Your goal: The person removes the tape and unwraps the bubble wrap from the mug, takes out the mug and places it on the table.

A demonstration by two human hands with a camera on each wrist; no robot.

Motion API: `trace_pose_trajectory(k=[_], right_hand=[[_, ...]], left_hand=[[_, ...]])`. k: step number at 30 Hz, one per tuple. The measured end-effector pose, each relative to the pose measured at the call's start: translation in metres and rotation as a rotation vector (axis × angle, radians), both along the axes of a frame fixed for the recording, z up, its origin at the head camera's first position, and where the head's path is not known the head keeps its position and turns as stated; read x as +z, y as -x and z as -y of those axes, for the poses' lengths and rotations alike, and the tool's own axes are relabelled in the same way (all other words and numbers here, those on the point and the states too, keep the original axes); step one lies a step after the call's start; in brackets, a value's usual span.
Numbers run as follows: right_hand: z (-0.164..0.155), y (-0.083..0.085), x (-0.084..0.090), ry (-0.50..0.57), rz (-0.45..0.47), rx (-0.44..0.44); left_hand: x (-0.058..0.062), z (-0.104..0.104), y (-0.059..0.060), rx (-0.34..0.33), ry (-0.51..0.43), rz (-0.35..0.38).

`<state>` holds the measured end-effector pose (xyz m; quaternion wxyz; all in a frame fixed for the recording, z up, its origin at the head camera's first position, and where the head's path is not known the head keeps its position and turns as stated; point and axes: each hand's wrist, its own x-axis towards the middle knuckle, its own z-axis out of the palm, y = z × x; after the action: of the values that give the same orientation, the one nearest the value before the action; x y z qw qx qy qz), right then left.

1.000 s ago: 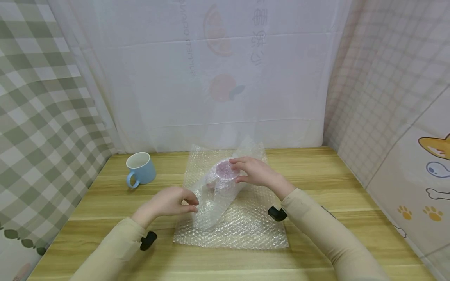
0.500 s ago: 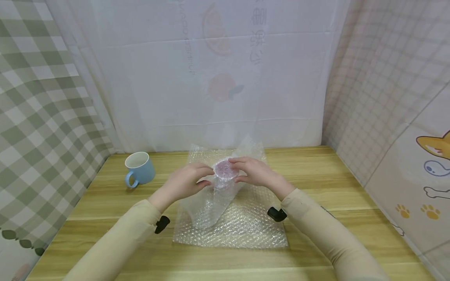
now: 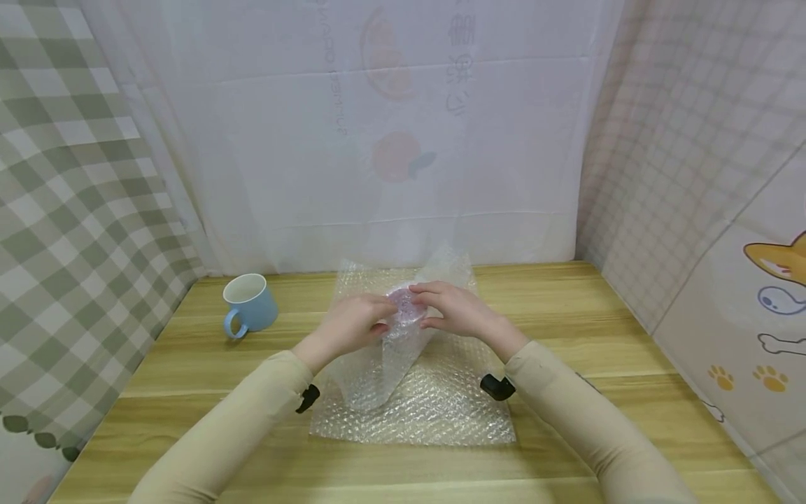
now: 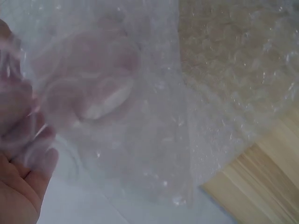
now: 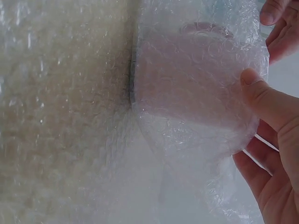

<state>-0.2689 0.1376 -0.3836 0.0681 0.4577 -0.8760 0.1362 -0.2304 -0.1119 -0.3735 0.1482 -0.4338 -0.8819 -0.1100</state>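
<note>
A pink mug (image 3: 408, 306) sits under bubble wrap (image 3: 434, 413) at the middle of the table. In the right wrist view the wrapped mug (image 5: 191, 79) shows its pink side and part of its handle through the film. My right hand (image 3: 460, 308) holds the mug's right side through the wrap, thumb (image 5: 254, 84) on one face and fingers opposite. On the left side, my left hand (image 3: 352, 323) grips the wrapped mug near its top. In the left wrist view, film partly veils the left fingers (image 4: 18, 121) and blurs the mug (image 4: 84, 60).
A light blue mug (image 3: 254, 306) stands upright at the table's back left. The wooden table (image 3: 567, 427) is bounded by a white curtain (image 3: 283, 161) behind, a green checked cloth (image 3: 82, 203) at left and a printed cloth (image 3: 686, 231) at right.
My left hand has moved right and away from me, from the wrap's lower left fold onto the wrapped mug. My right hand has stayed on the mug.
</note>
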Motion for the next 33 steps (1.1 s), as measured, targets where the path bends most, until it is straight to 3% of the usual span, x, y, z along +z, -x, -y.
trace_pose_trajectory(k=[10, 23, 27, 33], right_hand=[[-0.005, 0.0, -0.004, 0.158, -0.181, 0.126], [-0.005, 0.003, -0.01, 0.242, -0.257, 0.142], [-0.004, 0.004, -0.012, 0.245, -0.266, 0.143], [-0.005, 0.004, -0.012, 0.245, -0.256, 0.133]], left_hand=[[-0.003, -0.005, 0.003, 0.017, -0.005, 0.002], [-0.003, -0.006, 0.006, 0.073, -0.024, -0.029], [-0.003, -0.007, 0.005, 0.107, -0.011, -0.089], [-0.007, -0.013, 0.005, 0.128, 0.079, -0.236]])
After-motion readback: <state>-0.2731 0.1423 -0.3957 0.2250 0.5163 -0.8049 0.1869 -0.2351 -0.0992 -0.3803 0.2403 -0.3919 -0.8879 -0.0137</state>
